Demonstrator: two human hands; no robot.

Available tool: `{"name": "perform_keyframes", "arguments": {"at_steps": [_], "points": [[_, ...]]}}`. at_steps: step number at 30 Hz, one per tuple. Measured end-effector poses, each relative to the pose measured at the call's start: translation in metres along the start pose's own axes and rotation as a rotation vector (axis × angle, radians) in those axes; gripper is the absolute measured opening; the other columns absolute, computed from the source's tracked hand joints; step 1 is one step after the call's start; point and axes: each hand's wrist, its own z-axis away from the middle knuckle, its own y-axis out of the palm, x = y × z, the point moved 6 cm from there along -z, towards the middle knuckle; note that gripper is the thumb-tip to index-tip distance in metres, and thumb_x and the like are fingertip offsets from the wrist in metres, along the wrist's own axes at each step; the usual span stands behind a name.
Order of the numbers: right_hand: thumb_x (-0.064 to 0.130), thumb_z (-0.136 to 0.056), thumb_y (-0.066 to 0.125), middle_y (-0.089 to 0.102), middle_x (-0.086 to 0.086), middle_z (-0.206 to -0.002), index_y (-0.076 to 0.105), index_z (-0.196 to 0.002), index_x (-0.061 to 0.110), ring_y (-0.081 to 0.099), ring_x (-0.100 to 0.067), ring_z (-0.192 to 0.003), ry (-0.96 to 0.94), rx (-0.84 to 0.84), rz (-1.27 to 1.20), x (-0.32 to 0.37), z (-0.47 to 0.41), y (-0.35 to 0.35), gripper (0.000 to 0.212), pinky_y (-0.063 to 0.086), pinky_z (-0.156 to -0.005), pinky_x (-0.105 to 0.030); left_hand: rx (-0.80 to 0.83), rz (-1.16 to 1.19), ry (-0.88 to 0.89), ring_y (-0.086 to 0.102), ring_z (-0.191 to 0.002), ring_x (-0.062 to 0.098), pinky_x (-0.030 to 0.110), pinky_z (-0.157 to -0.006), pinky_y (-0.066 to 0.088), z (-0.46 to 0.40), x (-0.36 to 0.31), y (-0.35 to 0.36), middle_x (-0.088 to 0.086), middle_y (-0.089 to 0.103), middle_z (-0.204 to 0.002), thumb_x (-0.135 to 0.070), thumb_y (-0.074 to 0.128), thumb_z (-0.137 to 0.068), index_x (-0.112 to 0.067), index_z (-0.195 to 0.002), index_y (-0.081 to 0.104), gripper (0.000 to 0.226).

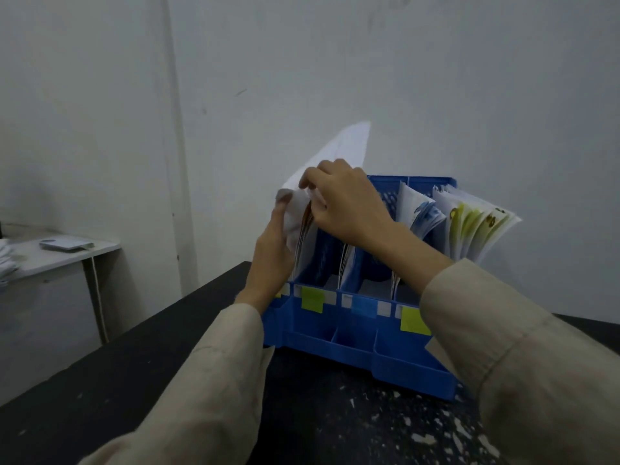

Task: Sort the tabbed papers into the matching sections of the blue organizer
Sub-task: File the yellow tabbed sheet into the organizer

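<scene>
The blue organizer (335,330) stands on a black table, with coloured labels along its front: yellow-green (312,299), blue (364,307) and yellow-green (414,319). A stack of papers with orange tabs (303,229) sits in its leftmost section. My left hand (273,243) holds that stack from the left side, thumb up against it. My right hand (345,199) pinches the top edge of a white sheet (342,146) that sticks up above the stack. Blue-tabbed papers (421,213) and yellow-tabbed papers (476,229) stand in sections further right.
The black table (134,380) has white paint flecks near its front. A white side table (63,253) at the left carries a small packet and some papers. A pale wall stands close behind the organizer.
</scene>
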Motion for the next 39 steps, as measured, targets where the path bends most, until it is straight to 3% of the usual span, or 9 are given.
{"name": "perform_keyframes", "arguments": {"at_steps": [2,7,11,15,18,24,28,32,39], "points": [[0.003,-0.082,0.051,0.061,-0.01,-0.108,0.06,-0.112,0.008,0.05,-0.028,-0.101,-0.031,-0.016,0.039,0.0,-0.001,-0.001,0.031,0.028,-0.077,-0.031,0.039,-0.001,-0.004,0.058,-0.091,0.028,0.019,-0.072,0.041,0.0,-0.001,0.003,0.021,0.059,-0.113,0.005,0.042,-0.093,-0.016,-0.147,0.021,0.061],[0.006,-0.072,0.061,0.056,-0.014,-0.113,0.058,-0.11,0.006,0.049,-0.031,-0.108,-0.236,0.109,0.402,0.013,0.008,0.016,0.038,0.037,-0.088,-0.045,0.361,-0.011,-0.174,0.052,-0.066,0.015,0.011,-0.051,0.039,0.018,0.031,0.032,0.005,0.057,-0.085,0.005,0.051,-0.09,-0.013,-0.136,0.026,0.055],[0.024,-0.091,0.051,0.039,-0.009,-0.142,0.037,-0.136,0.011,0.025,-0.026,-0.138,-0.329,0.434,0.542,0.021,0.015,0.048,0.049,0.016,-0.11,-0.052,0.476,-0.156,-0.196,0.056,-0.079,0.038,0.043,-0.071,0.043,0.024,0.039,0.033,0.022,0.055,-0.091,0.001,0.037,-0.091,-0.008,-0.112,0.027,0.026],[0.025,-0.096,0.044,0.056,-0.002,-0.128,0.054,-0.127,0.016,0.035,-0.026,-0.131,-0.327,0.548,0.699,0.027,0.013,0.073,0.033,0.007,-0.112,-0.058,0.584,-0.166,-0.095,0.054,-0.099,0.03,0.046,-0.099,0.032,0.034,0.028,0.025,-0.003,0.048,-0.109,-0.018,0.031,-0.076,-0.01,-0.108,0.026,0.033],[0.025,-0.097,0.045,0.058,-0.001,-0.123,0.062,-0.117,0.021,0.035,-0.028,-0.127,-0.359,0.538,0.878,0.029,0.011,0.084,0.027,0.004,-0.111,-0.061,0.429,-0.041,-0.145,0.053,-0.099,0.021,0.045,-0.097,0.035,0.048,0.034,0.002,0.002,0.055,-0.124,-0.014,0.036,-0.073,-0.033,-0.109,0.019,0.044],[0.033,-0.096,0.049,0.051,-0.001,-0.136,0.06,-0.121,0.026,0.016,-0.032,-0.143,-0.425,0.591,1.1,0.034,0.011,0.106,0.028,-0.016,-0.096,-0.069,0.314,-0.249,-0.111,0.049,-0.111,0.014,0.053,-0.102,0.032,0.076,0.067,-0.02,-0.013,0.05,-0.112,-0.044,0.034,-0.09,-0.024,-0.123,0.045,0.039],[0.029,-0.098,0.048,0.06,0.001,-0.119,0.059,-0.121,0.023,0.048,-0.027,-0.119,-0.359,0.755,1.031,0.033,0.016,0.121,0.027,0.002,-0.11,-0.067,0.284,-0.19,-0.135,0.035,-0.135,0.014,0.051,-0.112,0.021,0.09,0.072,-0.015,-0.007,0.042,-0.142,-0.054,0.026,-0.09,-0.029,-0.128,0.043,0.048],[0.03,-0.1,0.044,0.051,-0.004,-0.135,0.051,-0.132,0.02,0.041,-0.03,-0.128,-0.385,0.789,0.981,0.037,0.021,0.132,0.034,0.016,-0.11,-0.061,0.256,-0.193,-0.124,0.031,-0.138,0.013,0.048,-0.114,0.019,0.092,0.072,-0.016,-0.008,0.037,-0.148,-0.054,0.026,-0.09,-0.028,-0.133,0.042,0.052],[0.024,-0.101,0.042,0.057,0.001,-0.12,0.054,-0.124,0.018,0.051,-0.022,-0.113,-0.401,0.892,0.831,0.055,0.03,0.142,0.027,0.03,-0.102,-0.041,0.243,-0.179,-0.111,0.028,-0.14,0.012,0.054,-0.109,0.027,0.092,0.079,-0.014,-0.005,0.039,-0.147,-0.051,0.029,-0.093,-0.029,-0.133,0.042,0.048]]}}
